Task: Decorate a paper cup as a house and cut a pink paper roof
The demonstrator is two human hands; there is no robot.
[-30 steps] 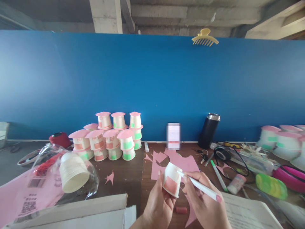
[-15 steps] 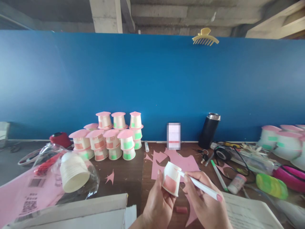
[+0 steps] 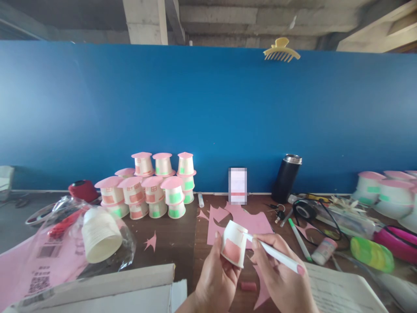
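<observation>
My left hand (image 3: 217, 278) is closed around an upside-down white paper cup (image 3: 233, 243), tilted slightly, with a reddish coloured patch on its side. Between the thumb and fingers of my right hand (image 3: 282, 271) is a white marker pen (image 3: 276, 254) with a pink end. Its tip touches the cup's side above the patch, where thin reddish lines show. A small red pen cap (image 3: 248, 286) lies on the brown table below. Pink paper (image 3: 257, 224) with cut-outs lies behind the cup, and a pink scrap (image 3: 261, 291) is partly covered by my right hand.
Decorated cups with pink paper roofs (image 3: 152, 182) stand stacked at the back left. Nearer are a sleeve of white cups (image 3: 101, 237) and a white box (image 3: 97, 291). Right of my hands are a green-capped marker (image 3: 299, 240), a black flask (image 3: 286, 179) and a notebook (image 3: 342, 287).
The pen tip has shifted very slightly on the cup, and a short reddish line near it looks a little longer. Both hands keep nearly the same place.
</observation>
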